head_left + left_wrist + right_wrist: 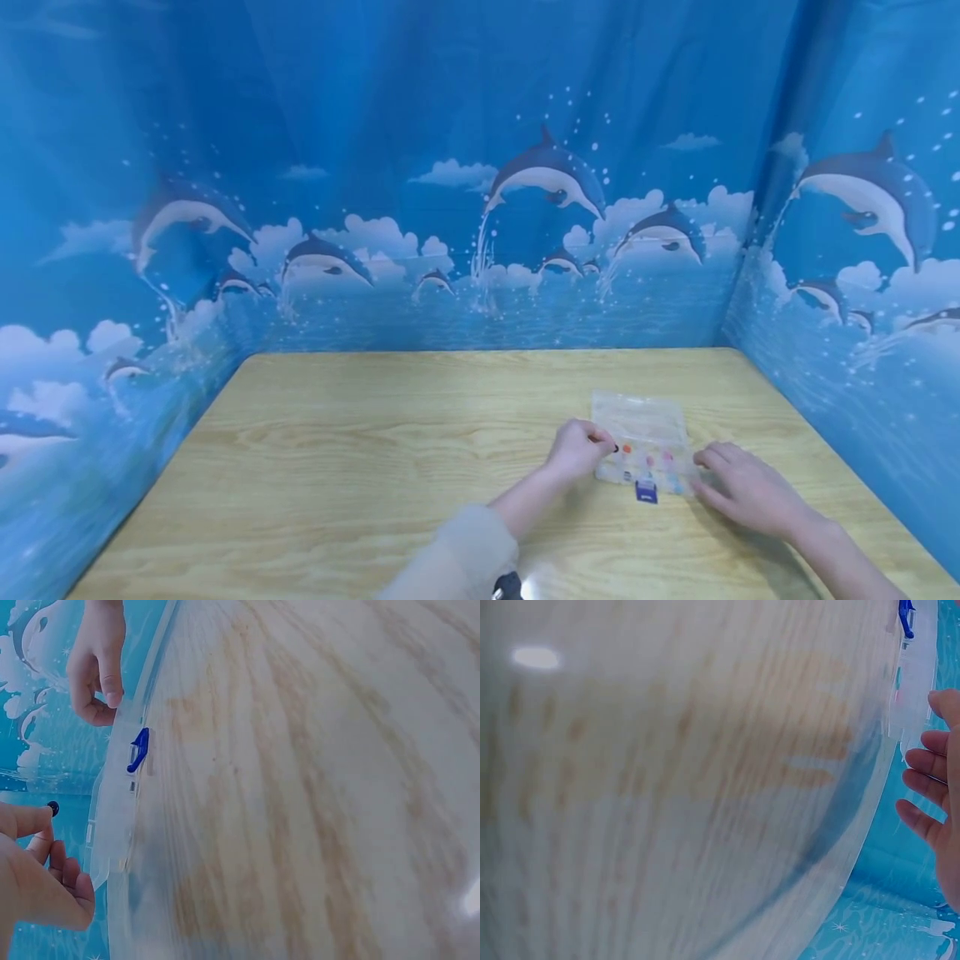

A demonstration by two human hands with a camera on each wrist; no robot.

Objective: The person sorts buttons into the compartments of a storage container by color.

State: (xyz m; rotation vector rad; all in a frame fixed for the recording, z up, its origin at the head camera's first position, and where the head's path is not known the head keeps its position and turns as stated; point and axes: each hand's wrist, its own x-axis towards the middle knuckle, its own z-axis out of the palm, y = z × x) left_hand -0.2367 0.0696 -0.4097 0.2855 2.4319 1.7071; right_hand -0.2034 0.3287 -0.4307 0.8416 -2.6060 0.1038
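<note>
A clear plastic compartment box (609,475) lies on the table with its transparent lid (637,415) folded back, away from the person. Small coloured pieces, among them an orange one (627,448) and a pink one (667,456), sit in its compartments. A blue latch (646,492) is at the front edge. My left hand (576,450) pinches a small round black piece (53,808) between thumb and forefinger, over the left side of the box. At the right side, my right hand (750,490) has loosely bent fingers, fingertips right at the box's edge.
The light wood-grain table (360,467) stretches far to the left of the box. Blue curtains (420,100) printed with dolphins stand along the table's back and sides. A dark object (507,586) shows at the left sleeve's wrist.
</note>
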